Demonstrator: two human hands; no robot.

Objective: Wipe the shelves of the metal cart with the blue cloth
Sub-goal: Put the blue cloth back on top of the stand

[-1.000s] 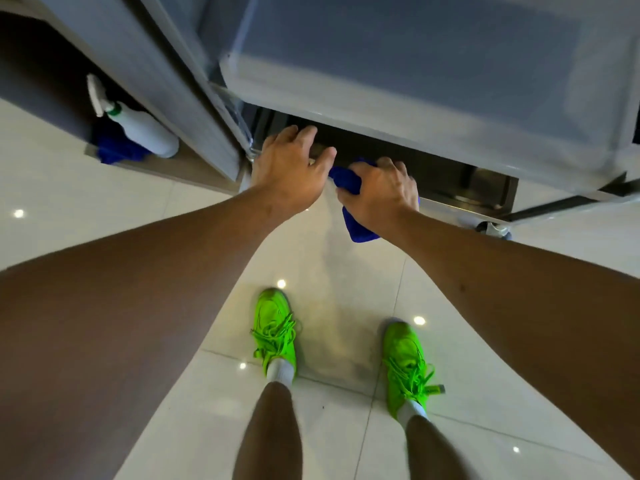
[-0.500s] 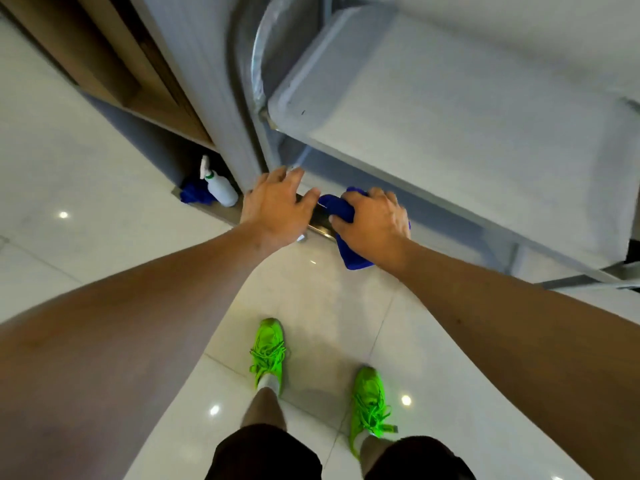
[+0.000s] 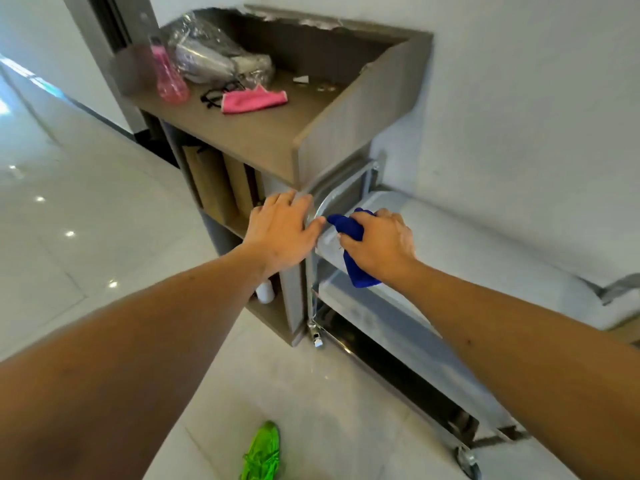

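While right hand (image 3: pixel 377 244) fingers clamp blue cloth (image 3: pixel 349 233) at cart (image 3: pixel 450 244) top corner, left hand (image 3: pixel 282 230) fingers spread on handle.

Head view, looking down, close over cart (image 3: pixel 450 244).

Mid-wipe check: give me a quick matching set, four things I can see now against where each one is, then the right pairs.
Things:
1. blue cloth
2. pink cloth
3. left hand
4. pink bottle

Places:
A. standing at the left edge of the wooden counter top
B. bunched in the right hand at the corner of the metal cart top shelf
C. lying flat on the counter top beside black glasses
D. resting on the cart's curved handle

Pairs: 1-B, 2-C, 3-D, 4-A
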